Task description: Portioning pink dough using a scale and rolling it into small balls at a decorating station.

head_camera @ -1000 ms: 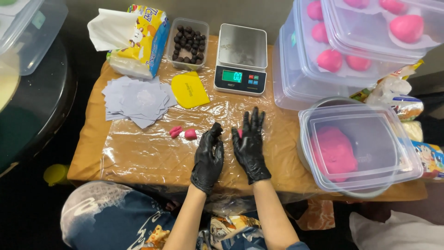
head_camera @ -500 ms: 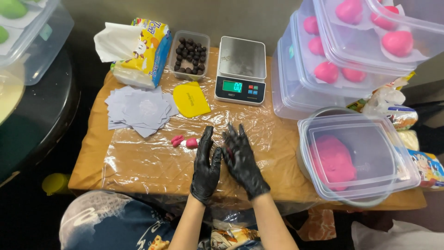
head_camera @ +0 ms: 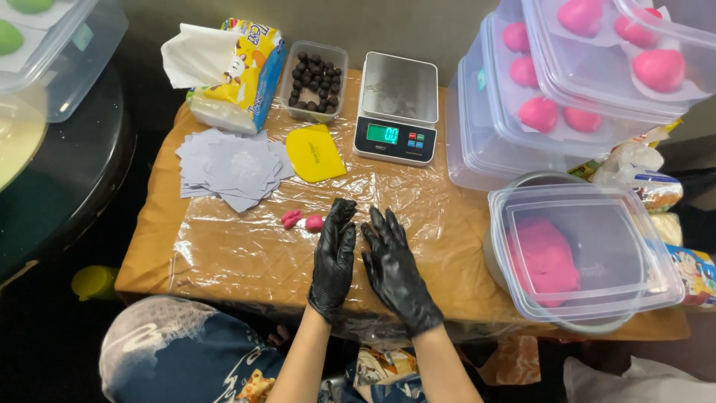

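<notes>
Both my hands are flat and empty, fingers stretched out, nothing gripped: left hand [head_camera: 333, 257] and right hand [head_camera: 394, 270] in black gloves, side by side, palms angled toward each other, resting on the plastic wrap [head_camera: 246, 254] that covers the table [head_camera: 149, 239]. Can't tell if anything sits between the palms. Closest thing is the small pink dough pieces [head_camera: 303, 221], lying on the wrap just left of my left fingertips, near-touching, not held. Farther out and left, a loose stack of square grey paper sheets [head_camera: 230, 168]. Beyond the hands, a yellow scraper [head_camera: 316, 152], then a digital kitchen scale [head_camera: 396, 108] with lit display, platform bare. Left of the scale, a clear tub of dark round balls [head_camera: 314, 80], and a tissue pack [head_camera: 235, 71] at far left. To the right, a metal bowl with a big pink dough mass [head_camera: 542, 257], covered by a clear rectangular lid [head_camera: 589, 254]. Far right, stacked clear containers [head_camera: 522, 97] holding pink shaped pieces. Near edge, my patterned blue clothing [head_camera: 186, 358].
</notes>
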